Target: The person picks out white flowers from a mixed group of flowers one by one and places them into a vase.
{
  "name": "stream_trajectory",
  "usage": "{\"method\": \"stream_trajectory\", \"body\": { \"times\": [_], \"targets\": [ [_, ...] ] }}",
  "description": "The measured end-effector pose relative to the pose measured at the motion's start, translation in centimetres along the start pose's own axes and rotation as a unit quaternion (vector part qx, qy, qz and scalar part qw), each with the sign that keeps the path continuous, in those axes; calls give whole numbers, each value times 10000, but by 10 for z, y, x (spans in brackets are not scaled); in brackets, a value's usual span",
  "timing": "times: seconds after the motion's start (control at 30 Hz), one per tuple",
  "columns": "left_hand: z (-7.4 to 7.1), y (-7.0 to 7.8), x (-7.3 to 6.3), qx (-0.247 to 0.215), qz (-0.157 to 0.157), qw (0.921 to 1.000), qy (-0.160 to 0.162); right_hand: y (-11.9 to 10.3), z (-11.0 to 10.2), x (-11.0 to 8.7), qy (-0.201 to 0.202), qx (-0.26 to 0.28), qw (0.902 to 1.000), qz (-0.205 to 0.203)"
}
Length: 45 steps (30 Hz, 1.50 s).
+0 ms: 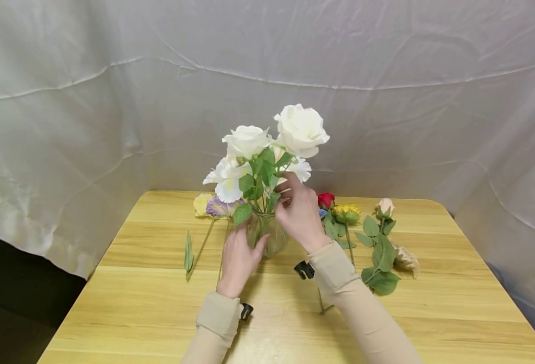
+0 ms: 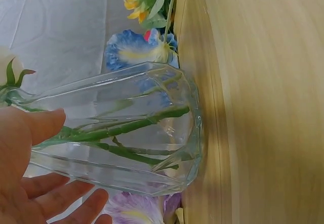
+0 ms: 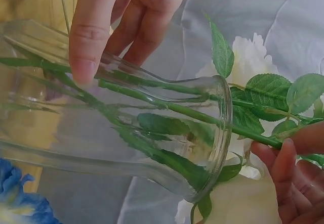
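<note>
A clear faceted glass vase (image 1: 275, 243) stands upright on the table, with several green stems (image 2: 147, 125) inside it. Above its rim spread two large white roses (image 1: 301, 130), ruffled white irises (image 1: 227, 178) and green leaves. My left hand (image 1: 240, 258) holds the vase's side, its thumb (image 3: 85, 57) on the glass and its fingers round the other side. At the mouth of the vase, my right hand (image 1: 301, 212) pinches a green rose stem (image 3: 255, 136) between thumb and fingertips, just outside the rim.
Left of the vase lie a yellow flower (image 1: 202, 204), a purple iris (image 1: 222, 206) and a loose leaf (image 1: 188, 253). On the right are a red rose (image 1: 326, 200), a sunflower (image 1: 346, 214), a blue iris (image 2: 132, 51) and a pale pink rose (image 1: 385, 207). Grey cloth (image 1: 385, 126) hangs behind.
</note>
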<state>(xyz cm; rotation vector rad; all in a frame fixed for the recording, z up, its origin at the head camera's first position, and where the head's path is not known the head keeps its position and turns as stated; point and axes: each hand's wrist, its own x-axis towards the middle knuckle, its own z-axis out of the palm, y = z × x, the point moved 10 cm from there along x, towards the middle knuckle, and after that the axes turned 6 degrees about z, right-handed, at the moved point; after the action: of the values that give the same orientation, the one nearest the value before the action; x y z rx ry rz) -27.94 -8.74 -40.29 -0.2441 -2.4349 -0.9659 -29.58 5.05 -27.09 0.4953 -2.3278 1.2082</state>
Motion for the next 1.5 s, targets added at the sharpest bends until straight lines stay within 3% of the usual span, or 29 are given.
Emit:
{"method": "stream_trajectory", "body": {
  "times": [0.2,0.4,0.7,1.13,1.33,1.5],
  "targets": [
    [-1,3,1,-4,85,10000,40,-2,-4,0,225,326,9988,-293],
    [0,1,-1,-46,-40,10000,-11,-6,-10,-1,491,570,9953,-613],
    [0,1,-1,-73,-62,9999,-32,4,-15,-3,559,1066,9925,-192],
    [1,-2,0,-123,-196,9997,-97,3,-14,-3,417,720,9960,-331],
    [4,-5,0,-94,-318,9993,-200,8,-17,-7,640,861,9934,-399],
    [3,-4,0,-19,-221,9997,-129,14,-20,-9,767,982,9920,-208]
  ]
}}
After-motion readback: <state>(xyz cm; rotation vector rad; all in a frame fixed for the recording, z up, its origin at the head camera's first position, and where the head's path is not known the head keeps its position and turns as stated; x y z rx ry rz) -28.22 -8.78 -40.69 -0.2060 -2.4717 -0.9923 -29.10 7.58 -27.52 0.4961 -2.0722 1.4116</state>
